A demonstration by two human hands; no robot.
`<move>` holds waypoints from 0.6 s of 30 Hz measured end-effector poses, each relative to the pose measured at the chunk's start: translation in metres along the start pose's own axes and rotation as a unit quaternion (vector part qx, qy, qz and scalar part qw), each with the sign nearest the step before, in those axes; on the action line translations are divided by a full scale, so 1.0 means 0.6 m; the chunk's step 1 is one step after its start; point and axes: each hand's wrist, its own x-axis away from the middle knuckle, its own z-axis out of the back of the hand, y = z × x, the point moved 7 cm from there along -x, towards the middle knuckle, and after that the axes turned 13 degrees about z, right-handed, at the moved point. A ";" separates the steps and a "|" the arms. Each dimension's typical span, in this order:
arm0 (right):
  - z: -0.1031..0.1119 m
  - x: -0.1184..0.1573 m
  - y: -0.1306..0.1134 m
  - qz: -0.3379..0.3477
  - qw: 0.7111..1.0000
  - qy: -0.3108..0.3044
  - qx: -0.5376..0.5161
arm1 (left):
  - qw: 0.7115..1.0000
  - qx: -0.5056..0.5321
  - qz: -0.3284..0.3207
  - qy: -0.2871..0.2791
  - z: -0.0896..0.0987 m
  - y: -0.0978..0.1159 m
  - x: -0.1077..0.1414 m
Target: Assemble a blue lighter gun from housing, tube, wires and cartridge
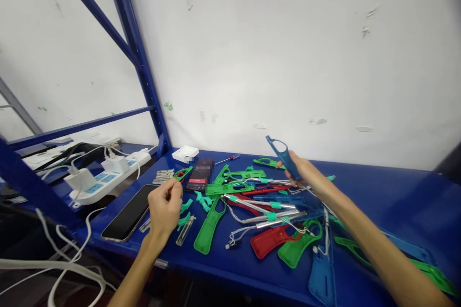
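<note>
My right hand [306, 171] is raised over the back of the desk, its fingers wrapped round a blue plastic lighter shell [290, 163] whose looped end tilts up to the left. Lower down on the left, my left hand [163, 206] is closed in a pinch; whatever it holds, if anything, is hidden. Teal plastic triggers [203, 201] and a clear lighter tank [185, 231] lie just right of it. Between the hands spreads a pile of green shells [207, 230], red shells [272, 241] and metal tubes with white wires [277, 219].
The blue desk [230, 268] meets a white wall. Left stand a power strip [108, 177] with chargers and a blue metal frame [135, 53]. A black phone [127, 213], a second lit phone [199, 175], a white box [185, 154] and a screwdriver [230, 158] lie about.
</note>
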 end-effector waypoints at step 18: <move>-0.023 0.029 -0.013 -0.018 0.996 0.005 -0.087 | 0.989 -0.143 0.003 -0.040 0.032 0.065 0.004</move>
